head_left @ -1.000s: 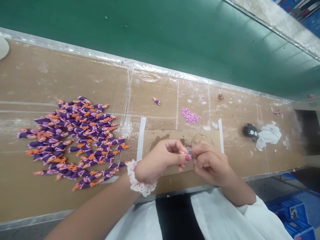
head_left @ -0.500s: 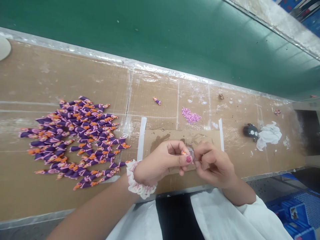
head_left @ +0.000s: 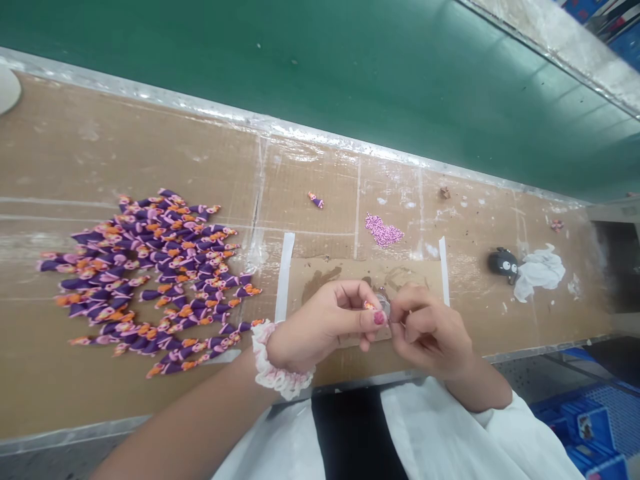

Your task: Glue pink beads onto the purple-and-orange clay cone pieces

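Observation:
My left hand (head_left: 323, 325) pinches a small orange and pink figure piece (head_left: 369, 305) between thumb and fingers, just above the brown cardboard pad (head_left: 325, 275) taped to the table. My right hand (head_left: 430, 328) is curled right against it, fingertips pressed to a small shiny clear part (head_left: 384, 305) at the same spot. The two hands touch at the piece. A white scrunchie (head_left: 273, 367) sits on my left wrist.
A large heap of purple, pink and orange figures (head_left: 150, 280) lies at the left. One stray figure (head_left: 315, 199) and a small pile of pink beads (head_left: 383, 233) lie beyond the pad. A black round toy (head_left: 503, 262) and white cloth (head_left: 540, 272) are at right. A green conveyor belt (head_left: 350, 73) runs behind.
Both hands stay together over the pad; the right hand's fingers have shifted slightly against the piece. Nothing else has moved.

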### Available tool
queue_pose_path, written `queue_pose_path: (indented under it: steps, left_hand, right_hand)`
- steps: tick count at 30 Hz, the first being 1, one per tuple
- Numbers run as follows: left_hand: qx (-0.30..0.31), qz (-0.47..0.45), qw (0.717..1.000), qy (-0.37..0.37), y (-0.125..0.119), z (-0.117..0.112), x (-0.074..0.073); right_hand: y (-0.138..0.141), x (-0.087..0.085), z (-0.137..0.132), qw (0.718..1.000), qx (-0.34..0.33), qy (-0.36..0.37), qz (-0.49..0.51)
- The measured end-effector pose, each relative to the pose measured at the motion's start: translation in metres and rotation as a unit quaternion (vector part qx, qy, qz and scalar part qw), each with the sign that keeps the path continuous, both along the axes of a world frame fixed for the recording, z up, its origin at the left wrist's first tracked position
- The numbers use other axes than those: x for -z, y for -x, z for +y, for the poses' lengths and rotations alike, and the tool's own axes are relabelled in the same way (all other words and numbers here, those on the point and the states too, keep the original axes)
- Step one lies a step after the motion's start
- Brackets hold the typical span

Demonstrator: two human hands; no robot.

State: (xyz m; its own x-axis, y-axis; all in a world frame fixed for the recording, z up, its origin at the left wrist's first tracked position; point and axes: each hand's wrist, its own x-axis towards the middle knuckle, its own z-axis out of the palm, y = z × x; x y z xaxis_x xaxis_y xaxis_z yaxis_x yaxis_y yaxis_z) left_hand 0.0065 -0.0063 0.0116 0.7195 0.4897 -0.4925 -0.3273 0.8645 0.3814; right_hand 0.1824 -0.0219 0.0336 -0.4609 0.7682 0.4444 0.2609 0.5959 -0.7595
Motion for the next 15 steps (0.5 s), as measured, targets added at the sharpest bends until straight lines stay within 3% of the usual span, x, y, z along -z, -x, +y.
queue_pose_path:
  steps: [15]
  left_hand:
    - [0.014, 0.039, 0.999, 0.000, -0.0003, 0.0018, -0.0032]
  right_hand:
    - [-0.0001, -0.0013, -0.0088, 0.997, 0.037, -0.024, -0.070]
